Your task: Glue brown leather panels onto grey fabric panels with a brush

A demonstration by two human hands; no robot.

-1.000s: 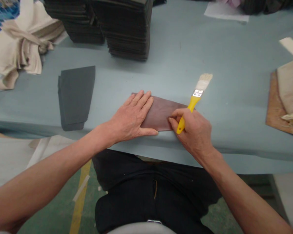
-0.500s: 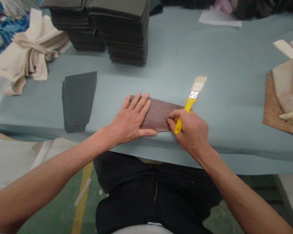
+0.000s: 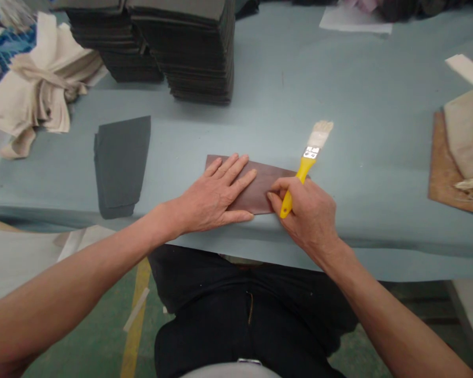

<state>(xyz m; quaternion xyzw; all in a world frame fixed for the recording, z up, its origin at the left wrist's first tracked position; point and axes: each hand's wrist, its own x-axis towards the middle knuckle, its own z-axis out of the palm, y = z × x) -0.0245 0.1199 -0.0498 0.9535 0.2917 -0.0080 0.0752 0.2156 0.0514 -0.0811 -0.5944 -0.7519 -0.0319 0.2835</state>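
Observation:
A brownish-purple rectangular piece (image 3: 260,185), perhaps leather or cloth, lies flat near the front edge of the table. Across its left part my left hand (image 3: 216,194) rests palm down, fingers spread. My right hand (image 3: 309,210) is closed around the yellow handle of a paintbrush (image 3: 304,165), whose pale bristles point up and away from me. The thumb and fingertips of that hand touch the right end of the brownish piece, hiding part of it. To the left lie a few dark grey panels (image 3: 122,163), slightly offset on one another.
Tall stacks of dark pieces (image 3: 197,58) stand at the back left. Beige cloth strips (image 3: 43,79) are heaped at far left. On the right, a brown board (image 3: 437,163) carries a pale, crusted object. White paper (image 3: 355,20) lies at the back of the blue-green table (image 3: 378,105).
My left hand has shifted slightly to the right over the brownish piece, uncovering its upper left corner. My right hand keeps its hold on the paintbrush in nearly the same place.

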